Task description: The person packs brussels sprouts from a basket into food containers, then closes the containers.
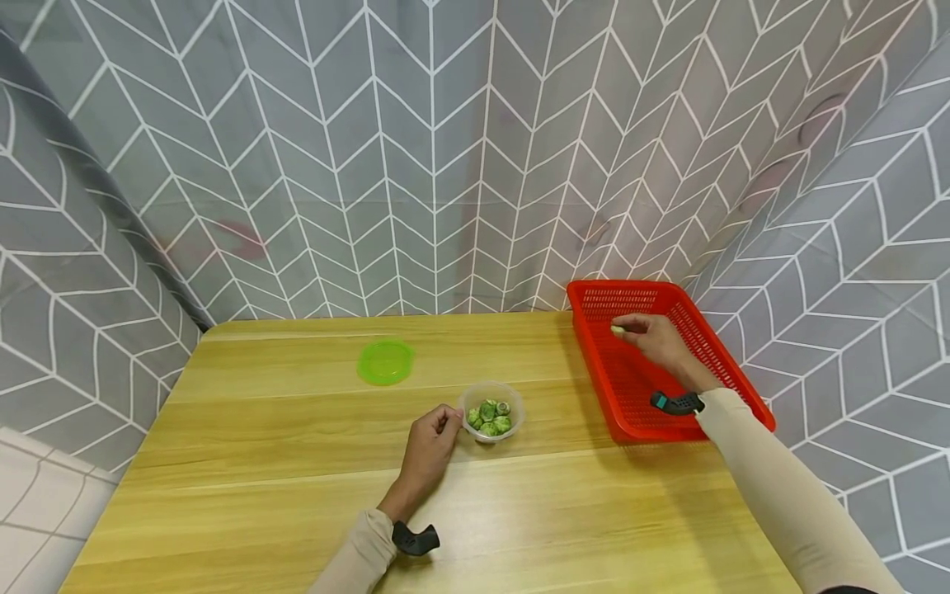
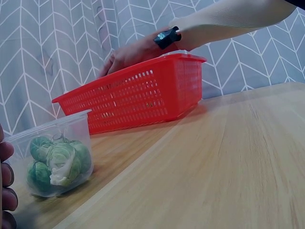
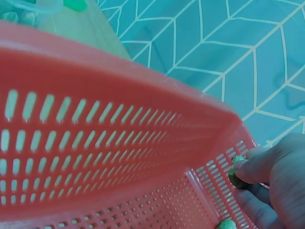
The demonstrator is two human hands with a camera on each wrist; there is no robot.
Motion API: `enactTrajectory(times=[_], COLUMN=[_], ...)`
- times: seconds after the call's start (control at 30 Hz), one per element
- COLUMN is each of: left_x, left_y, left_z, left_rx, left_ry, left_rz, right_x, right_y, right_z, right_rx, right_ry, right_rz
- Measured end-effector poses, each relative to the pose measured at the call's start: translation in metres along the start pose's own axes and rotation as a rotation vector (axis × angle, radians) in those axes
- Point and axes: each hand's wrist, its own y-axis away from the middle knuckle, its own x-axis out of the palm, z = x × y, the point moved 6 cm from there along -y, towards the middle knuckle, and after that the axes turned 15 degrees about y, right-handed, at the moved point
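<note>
A small clear plastic tub [image 1: 517, 407] stands on the table, with several Brussels sprouts [image 1: 488, 418] in it. At its left rim my left hand [image 1: 430, 445] grips the edge with curled fingers; the left wrist view shows only fingertips [image 2: 7, 198] beside the tub [image 2: 78, 125]. Over the red plastic basket [image 1: 603, 388], my right hand [image 1: 656, 340] pinches one Brussels sprout [image 3: 236, 176] between thumb and fingers. Below that hand, another sprout [image 3: 227, 224] shows in the basket at the bottom of the right wrist view, partly cut off.
A round green lid [image 1: 385, 362] lies flat on the wooden table [image 1: 282, 462], behind and left of the tub. The basket has slotted high walls and stands at the table's right side. Grey patterned curtains [image 1: 416, 165] hang behind and on both sides.
</note>
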Motion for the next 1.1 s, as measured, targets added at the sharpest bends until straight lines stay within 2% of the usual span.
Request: enactTrajectory(times=[0.1, 0.3, 0.4, 0.93, 1.1], left_x=[0.000, -0.004, -0.006, -0.008, -0.008], left_y=[-0.001, -0.007, -0.009, -0.009, -0.009], left_z=[0.004, 0.031, 0.038, 0.038, 0.038], left_rx=[-0.011, -0.015, -0.005, 0.030, 0.027], left_ry=[-0.006, -0.044, -0.047, -0.042, -0.033], left_rz=[-0.002, -0.016, -0.011, 0.017, 0.010], right_x=[-0.002, -0.003, -0.003, 0.001, 0.004], right_y=[0.001, 0.007, 0.010, 0.017, 0.020], right_z=[0.004, 0.016, 0.025, 0.058, 0.070], right_rx=[-0.011, -0.017, -0.024, -0.098, -0.126], right_ry=[-0.011, -0.051, -0.072, -0.084, -0.127], right_rz=[-0.009, 0.008, 0.014, 0.006, 0.017])
